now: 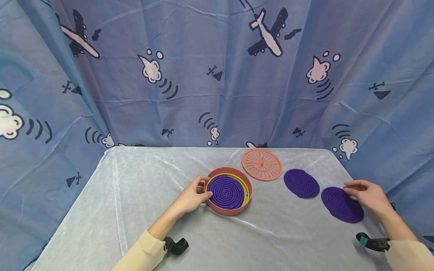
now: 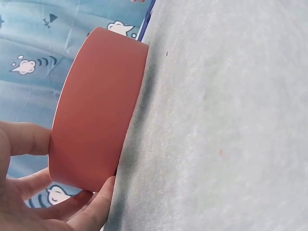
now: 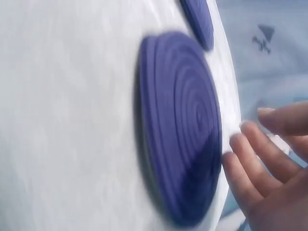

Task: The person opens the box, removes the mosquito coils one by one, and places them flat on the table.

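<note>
My left hand [image 1: 191,196] grips the left side of a round, salmon-coloured mosquito coil box [image 1: 226,212], thumb over its rim. In the left wrist view, the fingers [image 2: 98,204] lie against the smooth outer wall [image 2: 98,110]. Inside the box lies a purple mosquito coil [image 1: 225,192], with a yellow ring [image 1: 246,194] around it. At the far right, my right hand [image 1: 369,195] hovers at the edge of another purple mosquito coil [image 1: 341,205]. The right wrist view shows its fingers [image 3: 262,161] loosely extended beside that coil [image 3: 180,130], pinching nothing.
A third purple coil [image 1: 301,183] lies flat between the box and the right-hand coil. Behind the box rests a slotted, salmon-coloured disc [image 1: 262,164] with a small spike at its centre. A patterned blue curtain [image 1: 190,82] hangs behind the grey cloth-covered table [image 1: 142,180].
</note>
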Motion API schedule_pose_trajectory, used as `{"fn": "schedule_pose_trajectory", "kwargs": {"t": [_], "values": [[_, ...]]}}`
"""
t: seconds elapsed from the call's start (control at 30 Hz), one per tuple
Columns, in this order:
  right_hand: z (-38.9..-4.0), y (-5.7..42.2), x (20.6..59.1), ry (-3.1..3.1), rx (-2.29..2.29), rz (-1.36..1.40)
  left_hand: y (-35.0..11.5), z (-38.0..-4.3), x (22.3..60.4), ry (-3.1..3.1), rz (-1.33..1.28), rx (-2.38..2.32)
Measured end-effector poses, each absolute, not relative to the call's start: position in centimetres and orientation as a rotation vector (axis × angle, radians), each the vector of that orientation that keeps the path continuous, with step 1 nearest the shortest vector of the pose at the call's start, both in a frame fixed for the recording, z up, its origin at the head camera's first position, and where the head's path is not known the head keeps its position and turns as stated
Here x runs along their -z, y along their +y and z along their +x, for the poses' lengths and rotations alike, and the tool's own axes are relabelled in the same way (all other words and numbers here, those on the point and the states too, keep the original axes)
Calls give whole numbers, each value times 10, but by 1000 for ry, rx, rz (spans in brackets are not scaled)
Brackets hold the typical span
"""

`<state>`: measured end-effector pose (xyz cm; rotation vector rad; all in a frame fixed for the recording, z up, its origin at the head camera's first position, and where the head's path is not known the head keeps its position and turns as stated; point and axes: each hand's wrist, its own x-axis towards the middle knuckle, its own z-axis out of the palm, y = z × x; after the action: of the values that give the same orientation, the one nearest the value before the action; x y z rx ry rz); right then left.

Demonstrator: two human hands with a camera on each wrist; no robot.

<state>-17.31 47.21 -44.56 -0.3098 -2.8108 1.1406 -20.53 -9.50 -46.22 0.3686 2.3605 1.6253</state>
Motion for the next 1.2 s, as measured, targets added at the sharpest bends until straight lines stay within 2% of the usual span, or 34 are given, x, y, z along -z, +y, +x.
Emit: {"fn": "schedule_pose_trajectory", "kwargs": {"t": [0.7, 1.2], "values": [[-221, 333, 435, -2833, -1460, 58, -96, -206, 463, 2371, 359, -1603], [-229, 252, 424, -2822, -1617, 254, -94, -206, 462, 2348, 367, -1628]]}}
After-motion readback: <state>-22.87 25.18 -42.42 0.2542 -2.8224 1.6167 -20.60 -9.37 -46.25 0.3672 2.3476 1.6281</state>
